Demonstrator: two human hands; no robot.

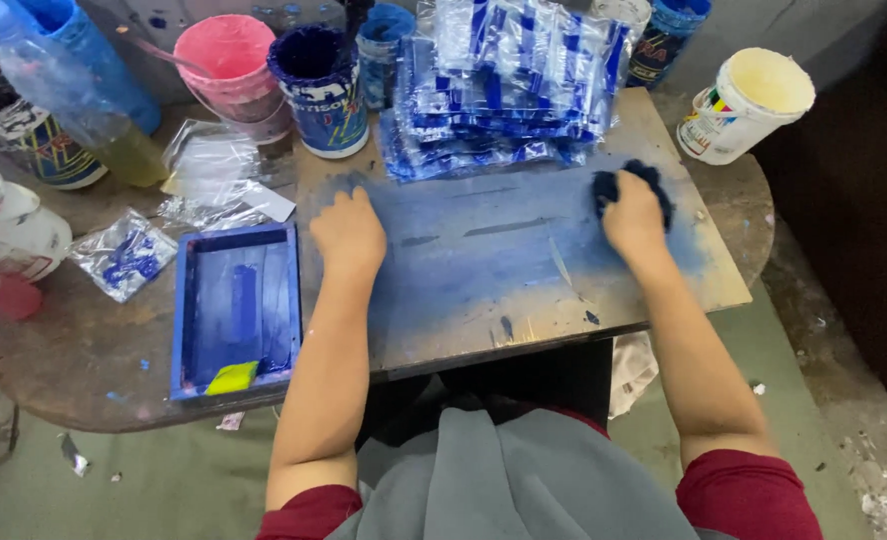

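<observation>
— What have your hands got just now?

— My right hand is closed over a dark blue rag, pressing it down on the far right part of the board. The rag bulges out past my knuckles, soaked dark with ink. My left hand holds nothing; it lies palm down on the board's left end, fingers loosely together, on a patch smeared blue.

— And the board itself?

— A flat wooden sheet stained blue across most of its middle, barer and brown along the near edge. It rests on a round worktable, right in front of me.

— What sits behind your hands?

— A stack of clear packets printed in blue, leaning along the board's far edge, between my two hands and a little beyond them.

— To your left?

— Just beside my left forearm lies a blue-framed printing screen, with a small yellow-green scrap at its near corner. Further left, a loose printed packet lies on the table.

— And the tins?

— A tin of dark blue ink stands behind my left hand, a pink bucket next to it, a plastic bottle tilted further left. A white tub stands beyond my right hand, apart from the board.
</observation>
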